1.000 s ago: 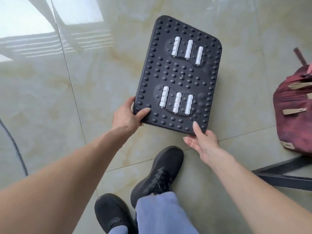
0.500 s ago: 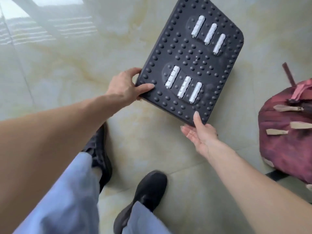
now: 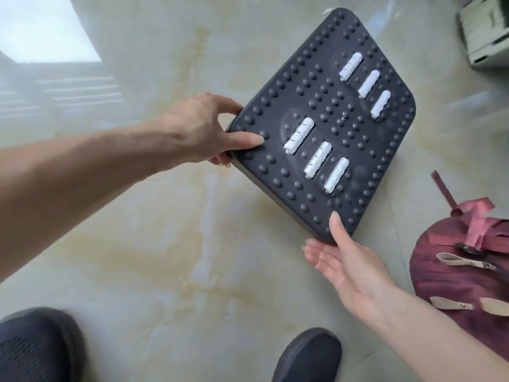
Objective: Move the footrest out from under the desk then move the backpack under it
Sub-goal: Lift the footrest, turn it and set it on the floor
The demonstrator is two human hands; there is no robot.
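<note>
The footrest [image 3: 325,122] is a black studded board with white rollers, lying at an angle over the tiled floor. My left hand [image 3: 203,130] grips its left corner, thumb on top and fingers underneath. My right hand [image 3: 344,260] holds its near corner, thumb on the studded face and fingers spread below the edge. The dark red backpack [image 3: 457,279] lies on the floor at the right, beige tabs and pink straps showing, apart from both hands. The desk is out of sight.
My two black shoes [image 3: 305,357] stand at the bottom edge of the glossy beige floor [image 3: 170,244]. A pale slatted object [image 3: 484,31] sits at the top right corner. Window glare falls on the floor at the top left.
The footrest has turned further clockwise and swung right and away, still held by both hands. My feet have stepped, and the backpack sits lower right in view.
</note>
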